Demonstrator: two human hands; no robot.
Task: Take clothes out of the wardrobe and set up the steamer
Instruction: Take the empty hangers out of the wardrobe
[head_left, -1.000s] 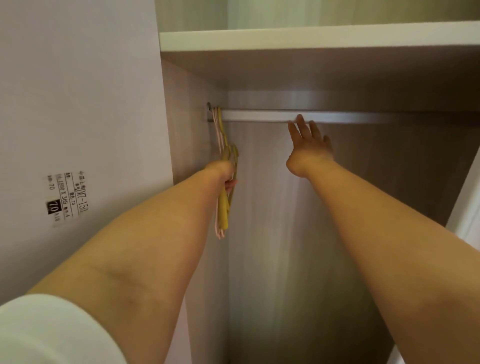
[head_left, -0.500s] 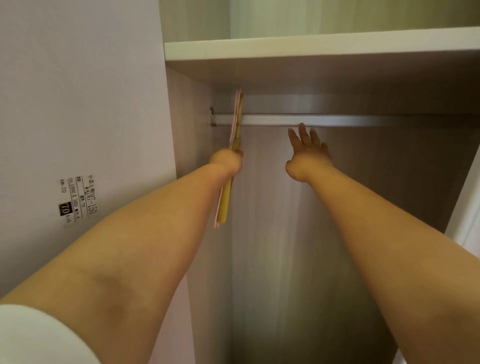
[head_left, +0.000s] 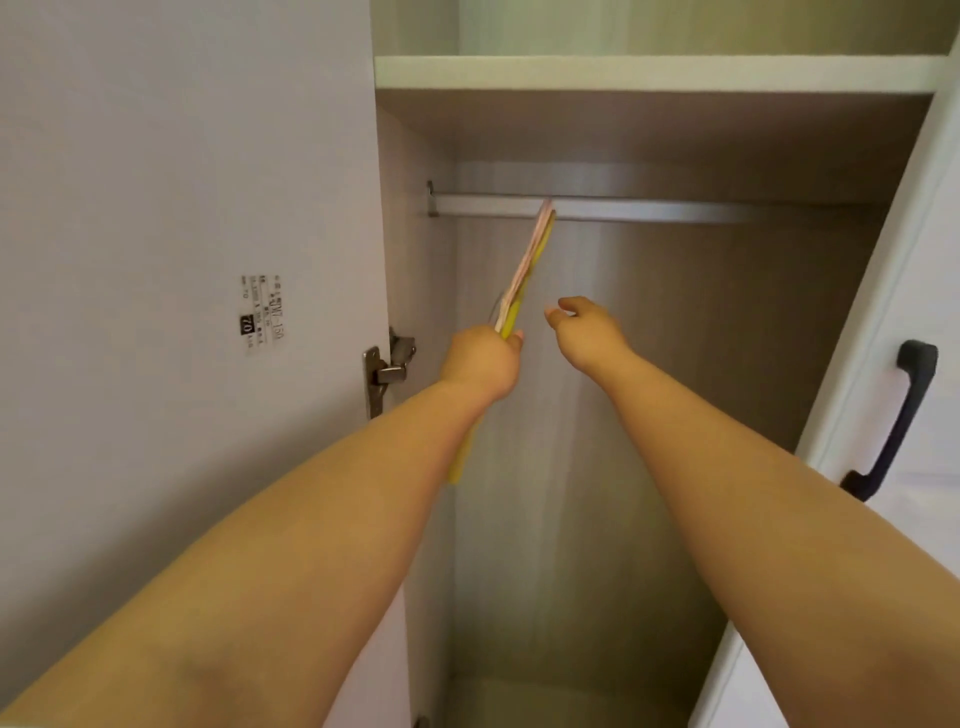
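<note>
hangers (head_left: 524, 275) — yellow and pink, bunched flat together — gripped in the left hand (head_left: 483, 361), tilted up to the right, top ends against the wardrobe rail (head_left: 649, 209), lower yellow end poking out below the wrist. right hand (head_left: 587, 332) just beside, holding nothing, fingers loosely curled toward the hangers, not touching. wardrobe (head_left: 675, 364) open, shelf (head_left: 649, 73) above the rail, left door (head_left: 182, 208) with a label (head_left: 261, 312) and a hinge (head_left: 387, 371), dark handle (head_left: 893, 421) on the right door.

Wardrobe interior (head_left: 649, 415) seemingly open below rail (head_left: 649, 210)
</note>
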